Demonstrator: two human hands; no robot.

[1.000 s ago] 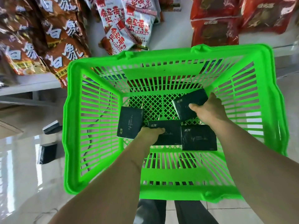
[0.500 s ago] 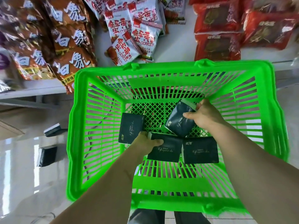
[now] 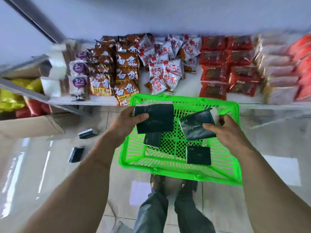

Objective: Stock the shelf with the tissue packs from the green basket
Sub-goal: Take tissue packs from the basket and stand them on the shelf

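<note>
A bright green basket (image 3: pixel 223 175) stands on the floor in front of the shelf (image 3: pixel 186 102). My left hand (image 3: pixel 124 122) grips a dark tissue pack (image 3: pixel 155 119) above the basket's left side. My right hand (image 3: pixel 223 132) holds a second dark tissue pack (image 3: pixel 196 126), tilted, over the basket's right half. Two more dark packs lie on the basket's mesh bottom, one under the lifted pack (image 3: pixel 152 139) and one near the front right (image 3: pixel 198 154).
The shelf holds brown, white-and-red and red snack bags (image 3: pixel 127 76) in rows. Two dark packs (image 3: pixel 76 153) lie on the glossy tiled floor left of the basket. A cardboard box (image 3: pixel 30 125) sits lower left. My feet (image 3: pixel 173 185) stand behind the basket.
Both hands have risen out of the basket, each lifting a tissue pack it gripped inside. The view has pulled back and up, showing more of the shelf.
</note>
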